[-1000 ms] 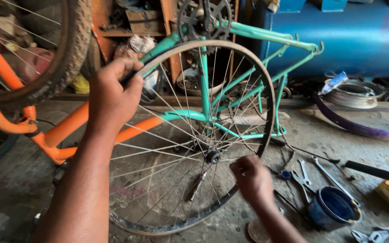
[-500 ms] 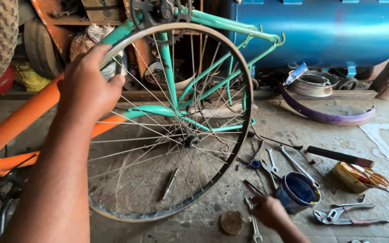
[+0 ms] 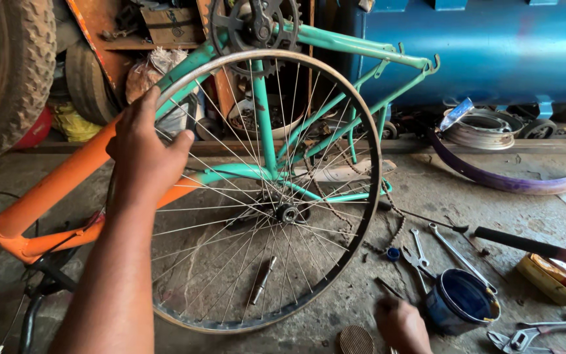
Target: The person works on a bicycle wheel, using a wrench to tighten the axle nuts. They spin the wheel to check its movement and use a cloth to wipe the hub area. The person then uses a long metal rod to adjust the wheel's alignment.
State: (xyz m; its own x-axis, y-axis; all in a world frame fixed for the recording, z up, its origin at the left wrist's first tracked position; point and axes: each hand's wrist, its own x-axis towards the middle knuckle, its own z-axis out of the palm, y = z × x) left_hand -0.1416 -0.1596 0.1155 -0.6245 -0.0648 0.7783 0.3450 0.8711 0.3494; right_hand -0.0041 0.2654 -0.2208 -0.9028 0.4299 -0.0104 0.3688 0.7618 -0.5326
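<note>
Nearest, at the bottom edge, the right hand [image 3: 401, 326] reaches down to the floor [image 3: 545, 216] among small tools; its fingers are mostly out of view, so whether they pinch anything cannot be told. Just beside it stand a blue tin [image 3: 461, 301], spanners [image 3: 456, 249] and pliers [image 3: 525, 337].

The left hand [image 3: 144, 152] comes up along the forearm and grips the wheel [image 3: 266, 190] at its upper left rim, fingers curled over the metal, thumb spread against the spokes. The wheel stands upright, its lower rim on the floor, hub near the middle of the view.

It looks light but stiff; the bare rim is the sound place to take hold, while the thin spokes would likely bend or nip fingers.

Behind and touching it stands an upturned green frame [image 3: 335, 46]; an orange frame [image 3: 47, 196] lies left. Open floor lies to the right, as far as the purple mudguard [image 3: 506, 180] and the blue tank [image 3: 492, 46].
</note>
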